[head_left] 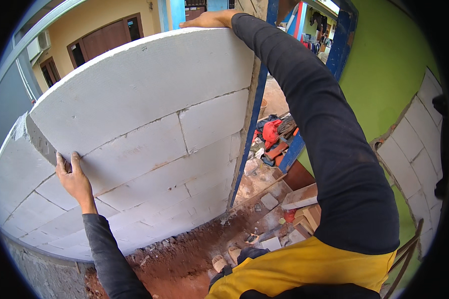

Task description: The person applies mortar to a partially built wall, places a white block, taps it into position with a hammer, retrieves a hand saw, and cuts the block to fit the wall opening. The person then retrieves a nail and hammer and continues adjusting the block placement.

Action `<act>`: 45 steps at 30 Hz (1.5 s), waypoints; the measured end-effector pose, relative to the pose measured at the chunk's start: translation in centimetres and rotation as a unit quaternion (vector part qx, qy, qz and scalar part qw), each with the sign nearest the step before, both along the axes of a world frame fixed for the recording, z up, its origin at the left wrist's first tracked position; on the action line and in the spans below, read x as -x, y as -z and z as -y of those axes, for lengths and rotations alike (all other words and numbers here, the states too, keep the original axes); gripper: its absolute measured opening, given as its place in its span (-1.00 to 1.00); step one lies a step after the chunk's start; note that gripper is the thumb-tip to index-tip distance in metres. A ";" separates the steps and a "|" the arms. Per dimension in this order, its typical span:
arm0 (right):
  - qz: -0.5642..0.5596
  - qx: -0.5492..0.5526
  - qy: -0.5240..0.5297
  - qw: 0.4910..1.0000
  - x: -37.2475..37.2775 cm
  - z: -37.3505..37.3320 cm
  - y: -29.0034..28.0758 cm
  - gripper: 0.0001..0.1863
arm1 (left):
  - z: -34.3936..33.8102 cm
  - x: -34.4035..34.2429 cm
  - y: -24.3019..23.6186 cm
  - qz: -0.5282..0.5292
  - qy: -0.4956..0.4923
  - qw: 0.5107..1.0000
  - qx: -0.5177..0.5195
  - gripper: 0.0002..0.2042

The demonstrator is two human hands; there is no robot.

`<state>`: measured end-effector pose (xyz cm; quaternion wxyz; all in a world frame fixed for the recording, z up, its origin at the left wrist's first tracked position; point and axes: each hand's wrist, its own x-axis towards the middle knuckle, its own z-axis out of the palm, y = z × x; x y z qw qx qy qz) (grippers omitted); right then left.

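A large white lightweight concrete block (144, 82) forms the top course of a block wall (134, 169) in front of me. My right hand (208, 20) lies flat along its top edge near the door frame, palm down, the fingertips partly hidden. Low on the block's left end, my left hand (75, 180) rests its outstretched fingertips against the bottom corner, by the joint with the course below. The block's grey end face (41, 142) shows there, and beyond it the wall's top steps down to a lower block (15, 164). Neither hand holds a tool.
A blue door frame (245, 144) stands at the wall's right end. Rubble, boards and a red cloth (271, 133) lie beyond and below it. Reddish soil (174, 271) covers the ground by my sandals (219, 262). A green wall (384, 65) with a block-filled patch (409, 134) rises at right.
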<state>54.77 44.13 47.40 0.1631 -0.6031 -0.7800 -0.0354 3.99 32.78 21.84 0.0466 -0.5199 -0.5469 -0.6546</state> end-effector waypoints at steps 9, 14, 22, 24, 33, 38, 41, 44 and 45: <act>0.125 -0.014 0.072 0.989 0.4 1.5 -2.2 0.07 | 0.3 -0.5 -0.6 -0.015 -0.043 0.999 0.004 -0.39; -0.107 0.029 -0.032 0.993 1.3 2.0 -5.9 0.19 | 1.4 -1.5 -1.2 -0.023 -0.075 0.997 0.017 -0.38; -0.049 0.064 0.011 0.997 0.5 -1.7 -0.2 0.11 | 2.1 -1.8 -2.0 -0.006 -0.057 0.998 0.017 -0.39; 0.030 0.051 0.053 0.997 0.7 -1.3 -1.9 0.09 | 1.9 -1.6 -1.8 -0.013 -0.063 0.998 0.015 -0.39; -0.003 0.045 0.024 0.999 3.3 1.5 -2.8 0.21 | 1.4 -1.4 -1.3 -0.006 -0.047 0.999 0.014 -0.40; -0.050 -0.012 0.026 0.998 1.4 -1.2 -0.2 0.18 | 3.1 -0.6 -3.0 -0.058 -0.043 0.997 0.017 -0.49; -0.046 0.027 0.011 0.999 0.8 -2.1 -0.2 0.16 | 4.9 3.1 -7.2 -0.128 -0.043 0.991 -0.009 -0.59; -0.063 -0.006 0.010 0.998 0.7 -2.4 -0.3 0.14 | 3.4 7.9 -14.8 -0.262 -0.108 0.954 -0.095 -0.51; -0.076 0.001 -0.005 0.997 0.6 -2.3 -0.4 0.13 | 2.7 9.1 -16.9 -0.328 -0.131 0.928 -0.120 -0.45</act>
